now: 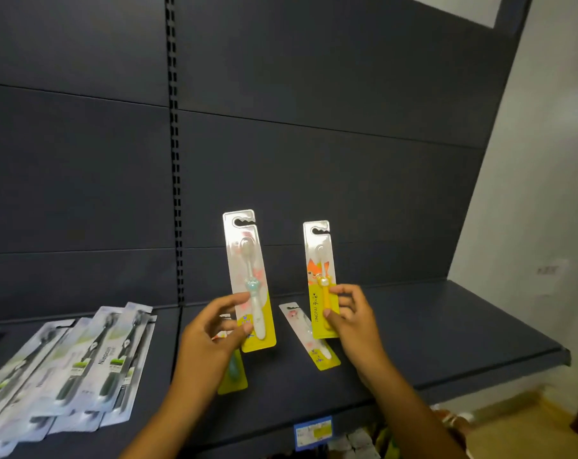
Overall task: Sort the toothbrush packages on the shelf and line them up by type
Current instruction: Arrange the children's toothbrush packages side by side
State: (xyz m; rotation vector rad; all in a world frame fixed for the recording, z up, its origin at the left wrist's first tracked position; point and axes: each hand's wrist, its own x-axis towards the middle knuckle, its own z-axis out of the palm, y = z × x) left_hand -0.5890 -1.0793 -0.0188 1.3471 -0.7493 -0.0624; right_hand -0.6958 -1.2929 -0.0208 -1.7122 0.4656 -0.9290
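Note:
My left hand [214, 329] pinches the lower part of an upright children's toothbrush package with a white-and-teal brush [246, 260]. My right hand [350, 318] grips another upright yellow-bottomed package holding an orange brush with a fox print [319, 256]. Both are held above the dark shelf [446, 329]. A similar package with a white brush [306, 332] lies flat on the shelf between my hands. Another yellow-bottomed package [233, 376] lies partly hidden under my left wrist. At the left, several grey-and-green packages with black adult brushes [82, 359] lie overlapping.
The dark back panel [314, 144] rises behind the shelf, with a slotted upright [175, 160] left of centre. A blue price tag [312, 432] sits on the shelf's front edge. The shelf ends at the right near a white wall [529, 193].

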